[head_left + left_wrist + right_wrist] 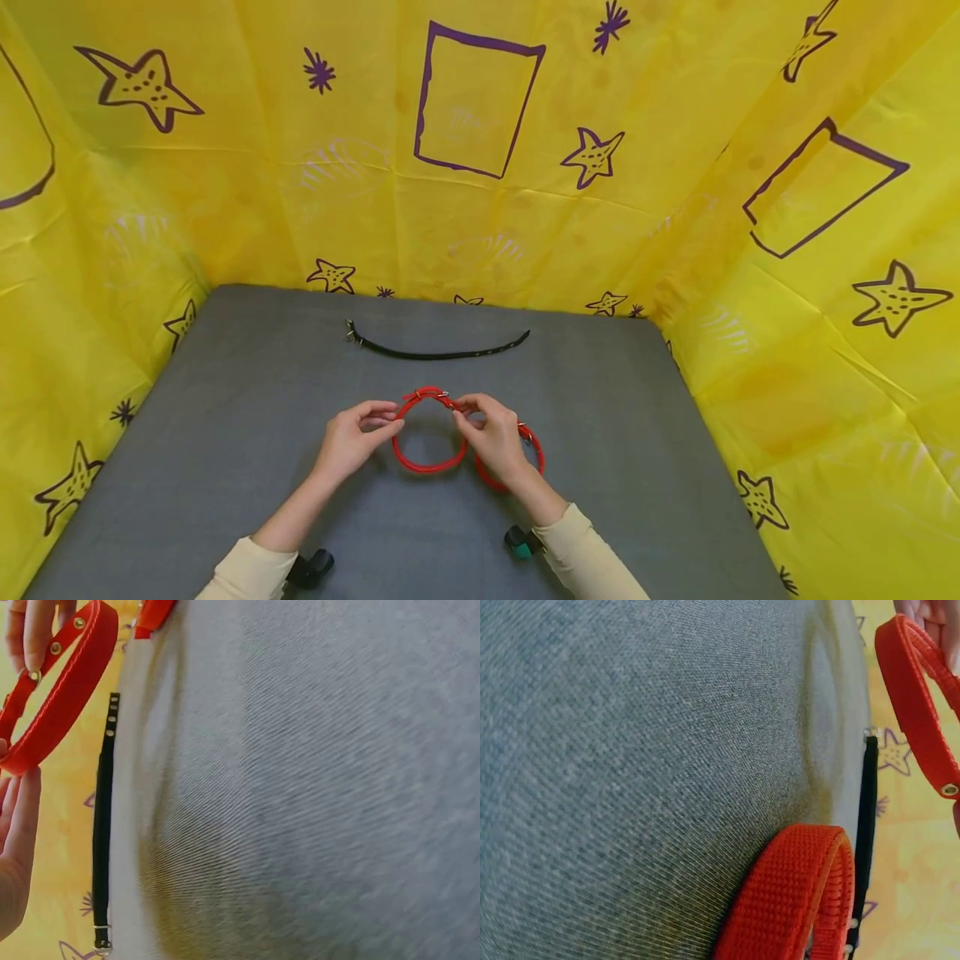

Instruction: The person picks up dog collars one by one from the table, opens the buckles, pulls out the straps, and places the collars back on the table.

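Note:
A red collar (427, 468), buckled into a loop, is held up between both hands over the table. My left hand (352, 439) pinches its left side between thumb and fingers. On the opposite side, my right hand (495, 435) grips the band by its upper right, close to the metal fittings. Metal eyelets show along the strap (56, 649) in the left wrist view. A second red collar (542, 457), also looped, stands on the table beside the right hand, which partly hides it. In the right wrist view this second collar (787, 885) looms large in front.
Farther back on the grey table (600, 400), a black collar (427, 357) lies stretched out, its buckle end to the left. Yellow cloth walls (360, 217) with purple drawings stand around the table's back and sides. Dark wrist devices (311, 569) hang below both sleeves.

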Action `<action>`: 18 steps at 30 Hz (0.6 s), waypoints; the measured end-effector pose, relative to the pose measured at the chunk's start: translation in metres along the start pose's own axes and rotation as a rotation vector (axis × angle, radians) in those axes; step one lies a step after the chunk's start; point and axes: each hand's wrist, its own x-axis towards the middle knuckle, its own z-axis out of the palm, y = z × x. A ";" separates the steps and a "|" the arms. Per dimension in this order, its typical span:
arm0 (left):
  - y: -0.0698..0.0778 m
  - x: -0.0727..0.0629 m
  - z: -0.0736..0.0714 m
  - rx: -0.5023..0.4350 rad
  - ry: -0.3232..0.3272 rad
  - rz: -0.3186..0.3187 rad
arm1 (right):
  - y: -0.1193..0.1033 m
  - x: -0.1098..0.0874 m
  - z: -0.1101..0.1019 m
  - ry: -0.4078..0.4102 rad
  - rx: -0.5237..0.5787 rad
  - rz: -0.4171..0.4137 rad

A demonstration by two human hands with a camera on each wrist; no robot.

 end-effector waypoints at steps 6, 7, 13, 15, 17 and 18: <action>0.008 0.006 -0.007 -0.015 -0.113 -0.083 | -0.001 0.002 -0.003 0.012 0.008 -0.065; 0.009 0.007 -0.008 -0.025 -0.134 -0.094 | -0.002 0.003 -0.003 0.017 0.004 -0.071; 0.018 0.013 -0.010 -0.047 -0.192 -0.097 | -0.021 0.015 -0.012 0.055 0.013 -0.098; 0.020 0.013 -0.010 -0.023 -0.187 -0.070 | -0.030 0.020 -0.016 0.059 0.025 -0.095; 0.022 0.012 -0.009 0.000 -0.166 -0.046 | -0.039 0.023 -0.021 0.059 0.030 -0.089; 0.023 0.012 -0.009 0.010 -0.154 -0.026 | -0.041 0.024 -0.022 0.060 0.029 -0.088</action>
